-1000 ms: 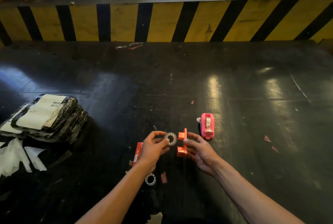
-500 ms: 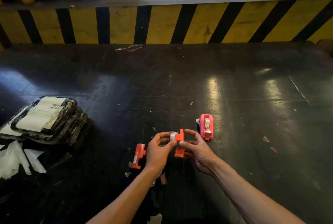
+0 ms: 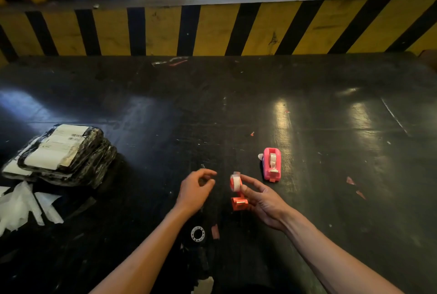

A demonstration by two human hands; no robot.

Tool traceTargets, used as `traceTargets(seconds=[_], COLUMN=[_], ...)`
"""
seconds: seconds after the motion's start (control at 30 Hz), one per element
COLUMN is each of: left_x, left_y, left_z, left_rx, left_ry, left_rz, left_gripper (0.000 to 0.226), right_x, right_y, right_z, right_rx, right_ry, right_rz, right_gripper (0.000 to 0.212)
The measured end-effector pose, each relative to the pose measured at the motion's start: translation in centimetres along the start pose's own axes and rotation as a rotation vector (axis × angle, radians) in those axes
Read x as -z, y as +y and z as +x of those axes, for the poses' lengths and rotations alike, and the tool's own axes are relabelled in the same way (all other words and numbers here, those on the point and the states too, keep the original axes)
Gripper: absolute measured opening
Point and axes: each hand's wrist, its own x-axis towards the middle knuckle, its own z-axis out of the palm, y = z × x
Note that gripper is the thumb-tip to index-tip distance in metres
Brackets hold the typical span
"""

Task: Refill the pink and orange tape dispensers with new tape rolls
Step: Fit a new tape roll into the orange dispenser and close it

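My right hand (image 3: 262, 201) holds the orange tape dispenser (image 3: 239, 203) just above the black table, open side facing left. A clear tape roll (image 3: 236, 181) sits on its top part, next to my right forefinger. My left hand (image 3: 195, 191) hovers a little to the left of the roll, fingers loosely curled and holding nothing. The pink tape dispenser (image 3: 272, 163) stands upright beyond my right hand with a roll of tape in it. An empty white tape core (image 3: 197, 234) lies flat near my left forearm.
A stack of black wrapped parcels with white labels (image 3: 61, 154) lies at the left, with torn white paper (image 3: 23, 206) in front of it. A small reddish scrap (image 3: 215, 231) lies by the core. A yellow-and-black striped kerb (image 3: 212, 31) borders the black table (image 3: 331, 128) at the back.
My left hand brought the tape roll onto the orange dispenser, let go of it and drew back to the left. My right hand kept hold of the dispenser.
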Motion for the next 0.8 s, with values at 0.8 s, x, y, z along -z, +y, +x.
traceTargets(seconds=[0.8], left_x=[1.0], left_y=[0.5], left_z=[-0.3], left_rx=[0.342], left_ry=[-0.309], left_rz=[-0.786], left_gripper=[0.043], right_x=[-0.7], right_y=[0.4], right_z=[0.8], right_rx=[0.108], right_ry=[-0.054], right_rz=[-0.032], right_gripper=[0.072])
